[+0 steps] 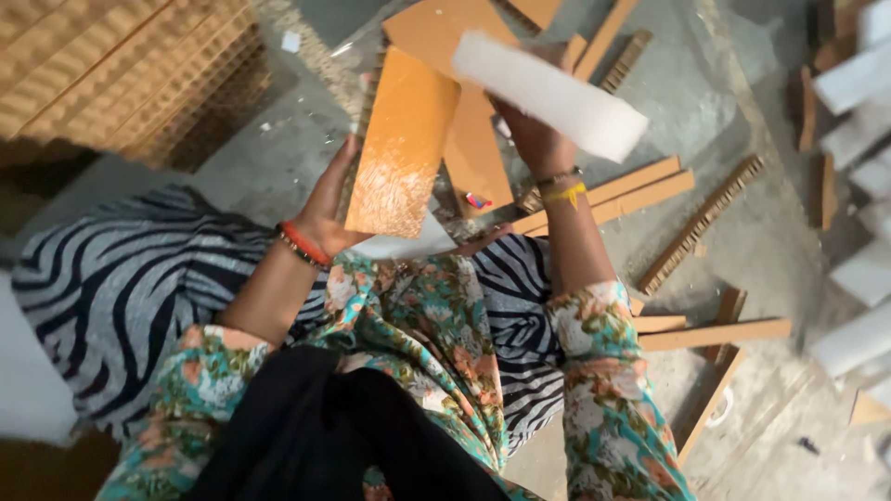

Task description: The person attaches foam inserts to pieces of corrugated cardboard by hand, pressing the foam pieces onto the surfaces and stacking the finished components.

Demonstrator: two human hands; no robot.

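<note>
— While the person sits on the floor, what does each hand carry?

— The left hand (327,209) grips an orange cardboard panel (401,144) by its lower left edge, fingers wrapped behind, thumb side along the rim. The panel stands nearly upright in view, long axis running from the lap up and away, its lower face speckled pale, maybe glue or scuffing. The right hand (531,134) is closed around a white foam block (548,93), held from below near one end.

— How do the two pieces lie to each other?

— The foam block sits just right of the panel's upper end and above it, its long axis slanting down to the right, roughly crosswise to the panel. Touching or apart, hard to say; the near end of the block overlaps a second orange board (469,111) behind. The right hand is the nearer one to that upper edge; the left hand holds well down at the bottom.

— Anything around?

— Concrete floor (733,213) strewn with orange strips (631,190) and honeycomb-core offcuts (701,223). More white blocks (858,83) lie at the right margin. A stack of honeycomb sheets (121,74) rests at upper left.
</note>
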